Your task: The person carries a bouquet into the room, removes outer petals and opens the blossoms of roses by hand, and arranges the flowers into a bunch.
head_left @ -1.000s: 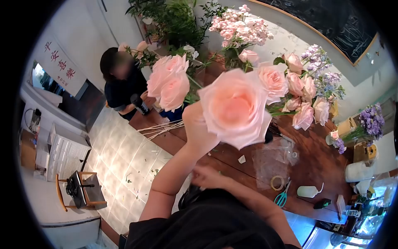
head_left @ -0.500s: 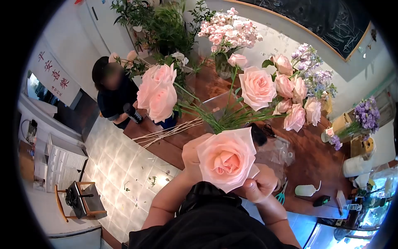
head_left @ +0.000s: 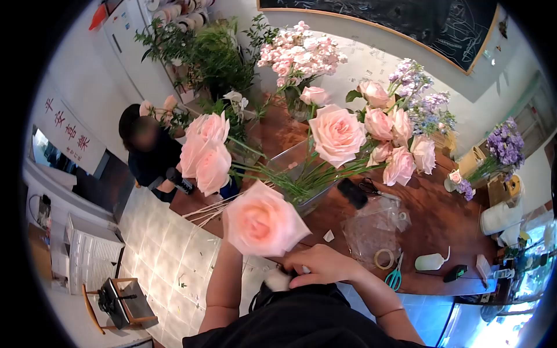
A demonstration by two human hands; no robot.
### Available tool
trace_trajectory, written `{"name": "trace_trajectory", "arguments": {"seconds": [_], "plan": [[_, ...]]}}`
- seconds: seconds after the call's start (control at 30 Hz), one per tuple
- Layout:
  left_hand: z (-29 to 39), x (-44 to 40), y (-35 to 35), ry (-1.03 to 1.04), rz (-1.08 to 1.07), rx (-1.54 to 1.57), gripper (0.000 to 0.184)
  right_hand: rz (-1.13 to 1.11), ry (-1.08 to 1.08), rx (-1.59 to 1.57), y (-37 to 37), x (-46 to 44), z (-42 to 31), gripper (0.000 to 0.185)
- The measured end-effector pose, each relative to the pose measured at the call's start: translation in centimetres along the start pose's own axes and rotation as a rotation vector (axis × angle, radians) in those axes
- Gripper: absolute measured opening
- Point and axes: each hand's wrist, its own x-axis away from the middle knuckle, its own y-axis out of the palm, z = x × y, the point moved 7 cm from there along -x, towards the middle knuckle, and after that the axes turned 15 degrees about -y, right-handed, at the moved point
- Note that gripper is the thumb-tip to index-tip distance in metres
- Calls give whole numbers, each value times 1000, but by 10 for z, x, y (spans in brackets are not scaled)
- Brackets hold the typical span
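A large open pink rose (head_left: 264,223), slightly blurred, is in front of where my left forearm ends, and its bloom hides my left hand and fingers. Just right of and below the rose is my right hand (head_left: 325,264), its fingers curled together; what they hold, if anything, is too small to make out. A pale blurred piece (head_left: 277,279) shows beneath those fingers, close to my black shirt. Beyond the hands, long-stemmed pink roses (head_left: 338,135) stand in a clear container (head_left: 313,200), with more pink roses (head_left: 206,152) leaning left.
Plastic wrap (head_left: 377,226), tape (head_left: 383,258), teal scissors (head_left: 394,278), a white bottle (head_left: 430,261) and a black phone (head_left: 352,193) lie on the wooden table (head_left: 423,226). Pale sticks (head_left: 209,211) overhang its left edge. A person (head_left: 148,153) is at the left.
The large rose has moved left from between my hands. My right hand has moved left and its fingers have curled inward. The view has shifted, showing more of the table's right side.
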Motion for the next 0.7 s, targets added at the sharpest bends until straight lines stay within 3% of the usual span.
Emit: {"name": "trace_trajectory", "arguments": {"seconds": [0.03,0.07,0.1,0.13,0.17,0.23,0.3,0.33,0.37,0.4,0.43,0.5,0.57,0.63,0.7], "plan": [[-11,-8,-11,-40,84,-20,22,-2,48,212,3,3,9,25],[-16,-15,-20,-80,168,-40,22,151,175,208,-12,7,22,27],[35,-12,-11,-4,149,168,20,304,302,201,-31,12,34,29],[87,-8,-3,79,116,370,19,563,365,201,-54,18,45,31],[90,-11,-2,47,157,416,19,823,424,198,-76,26,56,33],[88,-12,1,-22,243,507,21,1039,279,209,-105,16,65,21],[89,-7,8,10,344,352,22,780,394,513,-112,-1,92,18],[86,-2,15,-17,407,313,22,759,352,612,-113,-9,94,21],[81,4,18,-41,470,274,22,865,128,664,-112,-19,89,17],[66,9,19,-73,498,275,16,812,11,761,-108,-26,84,13],[60,21,20,22,574,350,14,752,-102,854,-103,-32,77,10],[55,46,32,208,723,503,12,782,42,763,-105,-50,77,8],[85,57,72,549,413,238,8,824,19,720,-105,-58,92,9],[128,51,109,619,112,79,10,867,-2,650,-104,-65,108,10],[156,21,135,488,6,-50,18,729,-7,533,-98,-75,126,14]]}}
